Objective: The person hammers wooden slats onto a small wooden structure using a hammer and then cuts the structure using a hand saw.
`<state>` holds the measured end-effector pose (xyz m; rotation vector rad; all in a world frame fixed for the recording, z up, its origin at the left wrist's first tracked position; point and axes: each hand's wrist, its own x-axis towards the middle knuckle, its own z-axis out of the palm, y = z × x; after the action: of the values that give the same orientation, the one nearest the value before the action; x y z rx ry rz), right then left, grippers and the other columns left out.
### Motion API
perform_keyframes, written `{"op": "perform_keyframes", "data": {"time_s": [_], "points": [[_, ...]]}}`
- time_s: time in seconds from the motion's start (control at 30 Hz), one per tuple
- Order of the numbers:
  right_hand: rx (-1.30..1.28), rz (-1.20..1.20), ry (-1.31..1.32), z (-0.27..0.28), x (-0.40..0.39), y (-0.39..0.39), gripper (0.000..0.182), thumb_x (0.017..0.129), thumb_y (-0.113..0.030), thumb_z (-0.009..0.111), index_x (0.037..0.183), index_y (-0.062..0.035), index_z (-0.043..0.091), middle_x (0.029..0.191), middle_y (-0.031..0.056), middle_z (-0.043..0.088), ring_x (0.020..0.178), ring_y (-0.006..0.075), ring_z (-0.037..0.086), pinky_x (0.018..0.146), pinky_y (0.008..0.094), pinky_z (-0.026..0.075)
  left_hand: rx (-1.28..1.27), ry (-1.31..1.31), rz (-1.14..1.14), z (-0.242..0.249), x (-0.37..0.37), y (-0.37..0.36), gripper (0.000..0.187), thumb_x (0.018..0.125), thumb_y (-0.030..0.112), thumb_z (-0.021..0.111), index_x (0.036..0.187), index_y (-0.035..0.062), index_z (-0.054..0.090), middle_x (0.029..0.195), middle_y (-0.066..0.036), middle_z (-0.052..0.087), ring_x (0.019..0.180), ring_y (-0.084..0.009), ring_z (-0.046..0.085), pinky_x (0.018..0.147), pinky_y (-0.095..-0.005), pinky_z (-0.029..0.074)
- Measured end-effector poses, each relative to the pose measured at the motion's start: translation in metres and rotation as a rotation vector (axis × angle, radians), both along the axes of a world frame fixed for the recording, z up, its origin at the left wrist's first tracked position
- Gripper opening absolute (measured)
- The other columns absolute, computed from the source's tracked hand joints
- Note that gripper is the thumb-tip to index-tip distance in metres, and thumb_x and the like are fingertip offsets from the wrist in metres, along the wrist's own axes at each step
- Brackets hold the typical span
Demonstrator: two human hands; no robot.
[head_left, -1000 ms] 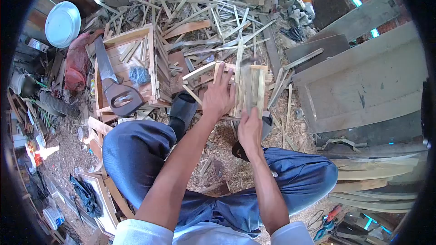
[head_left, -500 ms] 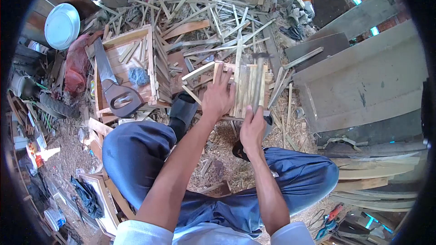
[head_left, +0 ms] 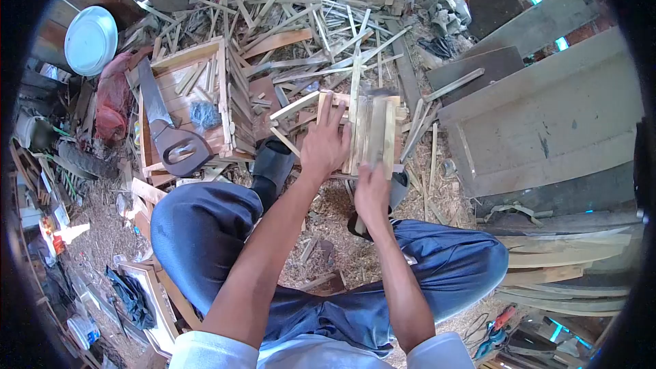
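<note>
Between my feet stands a small slatted wooden piece (head_left: 389, 133) made of narrow pale strips. My left hand (head_left: 324, 143) lies on its left side, fingers stretched forward and spread over the wood. Closed round the handle of a hammer, my right hand (head_left: 372, 195) is at the near edge of the slats. The hammer (head_left: 377, 106) is smeared by motion, its dark head over the far edge of the piece. One long thin strip (head_left: 355, 82) sticks out past the far edge.
At left a wooden crate (head_left: 222, 89) holds a handsaw (head_left: 158, 106), wood offcuts and a blue-grey bundle (head_left: 204, 115). A heap of thin sticks (head_left: 307, 20) lies ahead. Large boards (head_left: 540, 116) lean at right. A white basin (head_left: 91, 40) is at upper left.
My right hand has shifted slightly left, and the hammer head has moved left from beyond the right slats to over the far edge. My left hand stays in place on the wood.
</note>
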<state>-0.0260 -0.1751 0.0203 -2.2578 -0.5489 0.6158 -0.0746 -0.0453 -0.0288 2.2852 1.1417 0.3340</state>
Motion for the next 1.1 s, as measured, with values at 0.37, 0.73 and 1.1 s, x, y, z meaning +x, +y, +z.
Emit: {"op": "perform_keyframes", "data": {"time_s": [0.37,0.73,1.1], "points": [[-0.089,0.121,-0.011,0.000,0.005,0.000,0.033,0.101,-0.026,0.050,0.093,0.0062,0.051,0.077,0.0323,0.060,0.079,0.0525,0.060,0.068,0.0555,0.042,0.086,-0.039,0.001,-0.009,0.004,0.001,0.055,0.095,0.038,0.048,0.147,0.0201,0.044,0.162,-0.005,0.024,0.091,-0.0434,0.065,0.080,-0.0479,0.056],[0.106,-0.115,-0.104,0.014,0.006,0.000,0.032,0.102,-0.026,0.049,0.105,0.0047,0.055,0.082,0.0285,0.065,0.075,0.0491,0.063,0.067,0.0519,0.045,-0.026,-0.009,0.002,0.006,0.002,0.002,0.052,0.098,0.036,0.046,0.147,0.0183,0.043,0.161,-0.005,0.024,0.133,-0.0427,0.044,0.099,-0.0473,0.049],[0.198,-0.047,0.102,-0.039,0.014,-0.027,0.030,0.099,-0.027,0.057,0.110,0.0013,0.056,0.071,0.0072,0.059,0.053,0.0162,0.053,0.050,0.0329,0.045,-0.078,0.010,0.000,0.007,0.001,0.002,0.052,0.098,0.037,0.046,0.146,0.0170,0.045,0.161,-0.005,0.025,0.123,-0.0372,0.055,0.093,-0.0462,0.052]]}}
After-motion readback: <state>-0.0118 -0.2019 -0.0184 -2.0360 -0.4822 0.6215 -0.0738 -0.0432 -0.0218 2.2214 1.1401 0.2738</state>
